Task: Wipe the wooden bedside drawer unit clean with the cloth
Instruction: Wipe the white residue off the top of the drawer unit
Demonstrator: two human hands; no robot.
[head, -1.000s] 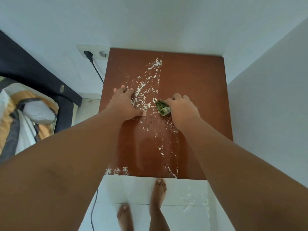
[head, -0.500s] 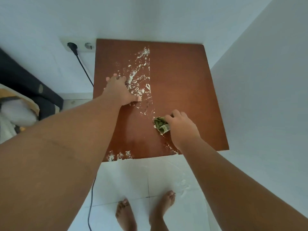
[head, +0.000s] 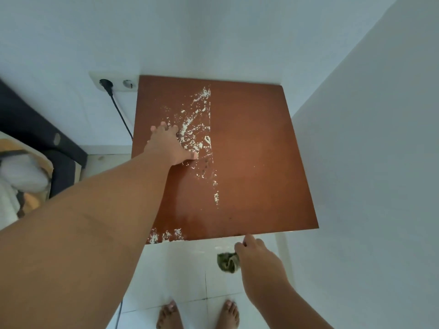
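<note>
Here the right hand (head: pixel 257 260) gripped the cloth (head: pixel 227 262) just off the front edge of the drawer unit (head: pixel 256 162).

The cloth was a crumpled green wad, pinched in the curled fingers and held in the air above the white tiled floor (head: pixel 185 276), clear of the wood. The left hand (head: pixel 169 144) lay flat and spread on the top of the unit, left of the middle, grasping nothing, with its thumb at the edge of a band of white powder (head: pixel 194 129). That powder ran from the back of the top down toward the front, and a smaller patch sat at the front left corner; the right half of the top looked clean. On the wall behind, a black plug (head: pixel 106 84) sat in a double socket (head: pixel 128 83). 2 bare feet (head: pixel 169 315) stood on the tiles below.
</note>
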